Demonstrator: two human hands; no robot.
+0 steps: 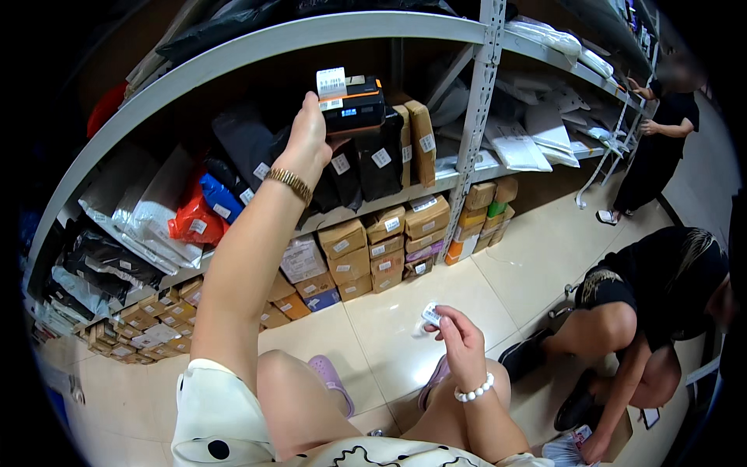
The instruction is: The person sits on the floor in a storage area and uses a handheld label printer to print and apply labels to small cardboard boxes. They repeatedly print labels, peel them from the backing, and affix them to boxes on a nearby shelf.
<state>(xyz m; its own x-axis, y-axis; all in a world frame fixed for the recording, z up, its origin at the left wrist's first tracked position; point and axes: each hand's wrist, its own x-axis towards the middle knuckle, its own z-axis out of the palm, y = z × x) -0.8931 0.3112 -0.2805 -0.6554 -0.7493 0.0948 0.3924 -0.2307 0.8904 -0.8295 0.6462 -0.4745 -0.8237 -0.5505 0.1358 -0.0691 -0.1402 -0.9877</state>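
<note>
My left hand (312,128) is raised in front of the shelf and grips a black and orange portable label printer (353,108) with a small lit display. A printed label (331,82) sticks up from the printer's top. Lower down, above the floor and my right knee, my right hand (464,344) pinches a small white printed label (432,314) between thumb and fingers. Behind the printer, black plastic parcels (379,160) and upright cardboard parcels (422,143) stand on the shelf, several with white labels.
A metal shelf post (475,117) rises at centre right. Stacked cardboard boxes (344,251) line the floor under the shelf. White mailers (519,143) lie on the right shelf. One person (653,274) crouches close at my right, touching a plastic-wrapped parcel; another (665,128) stands farther back.
</note>
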